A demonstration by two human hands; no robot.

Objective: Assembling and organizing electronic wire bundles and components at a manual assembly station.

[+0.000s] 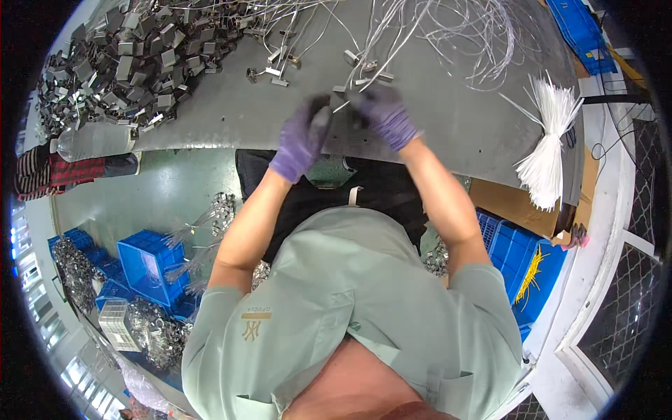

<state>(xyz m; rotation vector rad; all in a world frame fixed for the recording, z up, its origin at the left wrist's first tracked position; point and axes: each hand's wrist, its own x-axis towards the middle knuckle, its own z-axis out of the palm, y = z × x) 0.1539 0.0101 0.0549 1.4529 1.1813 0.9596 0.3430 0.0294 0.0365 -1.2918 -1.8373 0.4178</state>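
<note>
Both my hands wear purple gloves with dark fingertips and are raised over the near edge of the grey worktable (441, 115). My left hand (302, 136) has its fingers curled together; what they hold, if anything, is hidden. To its right, my right hand (386, 117) is blurred, its fingers closed around a thin white cable. A short white cable end (341, 107) sticks out between the hands. Just beyond them lie small metal-cased connectors (369, 66) on pale cables. More cabled connectors (278, 73) rest farther left.
A big heap of dark and silver metal parts (126, 66) covers the table's left. Clear cables (490, 42) coil at the far right. A bundle of white ties (549, 140) lies at the right edge. Blue crates (150, 262) and a cardboard box (511, 206) stand below.
</note>
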